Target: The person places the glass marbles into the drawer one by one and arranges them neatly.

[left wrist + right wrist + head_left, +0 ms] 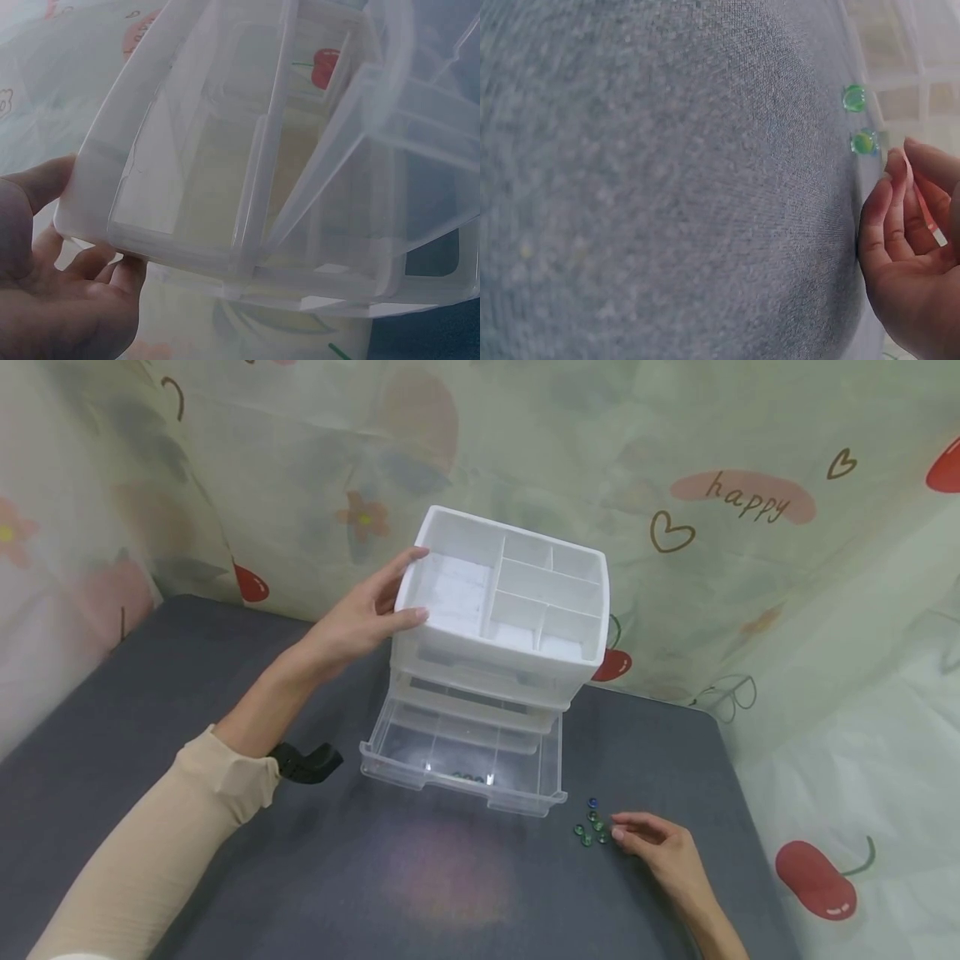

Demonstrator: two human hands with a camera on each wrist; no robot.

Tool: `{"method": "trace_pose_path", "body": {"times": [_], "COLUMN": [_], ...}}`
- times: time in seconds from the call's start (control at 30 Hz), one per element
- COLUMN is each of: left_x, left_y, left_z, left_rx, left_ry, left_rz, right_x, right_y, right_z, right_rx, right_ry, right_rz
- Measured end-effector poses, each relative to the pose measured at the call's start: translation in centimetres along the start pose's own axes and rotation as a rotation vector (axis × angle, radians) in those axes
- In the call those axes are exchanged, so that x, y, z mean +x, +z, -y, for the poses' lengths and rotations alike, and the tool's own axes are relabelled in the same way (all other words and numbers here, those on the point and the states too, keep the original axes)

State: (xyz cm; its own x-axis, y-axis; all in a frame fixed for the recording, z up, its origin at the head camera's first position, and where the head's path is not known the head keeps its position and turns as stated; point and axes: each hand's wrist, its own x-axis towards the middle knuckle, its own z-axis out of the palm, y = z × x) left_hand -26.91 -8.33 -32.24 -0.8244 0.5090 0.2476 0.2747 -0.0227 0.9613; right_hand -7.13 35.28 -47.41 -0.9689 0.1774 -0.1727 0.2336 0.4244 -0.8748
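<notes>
Pale printed cloth [525, 435] hangs behind everything, with one word, "happy", and two outlined hearts at the upper right of the frame, above a dark grey table [292, 877]. One white drawer unit [480, 670] stands at the centre, topped by a tray [498, 643] split into six compartments: one large at its left, five smaller at its right. I have my left hand [358, 617] on the unit's upper left end, thumb and forefinger spread apart across that end and the other fingers bent at its edge, so I am gripping it. One black band [307, 763] sits at the end of my one visible beige sleeve [161, 835]. Below the tray, one clear drawer [450, 785] is pulled out; two dividers make three sections, and in the middle one I count about three small dark marbles, too faint to be sure. At the lower right lie six loose marbles [598, 827] in one cluster, one blue and five green. My right hand [663, 852] is just beside them, fingers loosely bent, a narrow gap between thumb and forefinger, and I see nothing held there. My right wrist view shows two green marbles near the fingertips.
</notes>
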Motion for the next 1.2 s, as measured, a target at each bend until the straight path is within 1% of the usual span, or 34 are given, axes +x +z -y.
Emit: {"method": "trace_pose_path", "body": {"times": [0.23,0.4,0.7,0.83,1.0,1.13,1.2], "left_x": [0.1,0.0,0.0,0.0,0.0,0.0,0.0], "left_y": [0.2,0.1,0.1,0.1,0.1,0.0,0.0], "left_z": [0.0,0.0,0.0,0.0,0.0,0.0,0.0], "left_rx": [-0.007,-0.008,-0.002,0.005,0.004,0.013,0.018], "left_ry": [0.008,-0.001,0.012,0.016,0.014,0.012,0.012], "left_rz": [0.005,-0.002,0.000,0.002,0.003,0.000,0.002], "right_x": [0.0,0.2,0.2,0.2,0.3,0.3,0.3], "right_y": [0.0,0.1,0.4,0.5,0.6,0.8,0.8], "right_z": [-0.8,-1.3,-1.2,-1.1,-1.0,-1.0,-1.0], "right_rx": [0.008,-0.009,-0.037,-0.052,-0.127,-0.230,-0.264], "right_ry": [-0.022,-0.038,-0.060,-0.084,-0.111,-0.132,-0.142], "right_rz": [0.024,0.036,0.041,0.036,0.015,-0.017,-0.034]}}
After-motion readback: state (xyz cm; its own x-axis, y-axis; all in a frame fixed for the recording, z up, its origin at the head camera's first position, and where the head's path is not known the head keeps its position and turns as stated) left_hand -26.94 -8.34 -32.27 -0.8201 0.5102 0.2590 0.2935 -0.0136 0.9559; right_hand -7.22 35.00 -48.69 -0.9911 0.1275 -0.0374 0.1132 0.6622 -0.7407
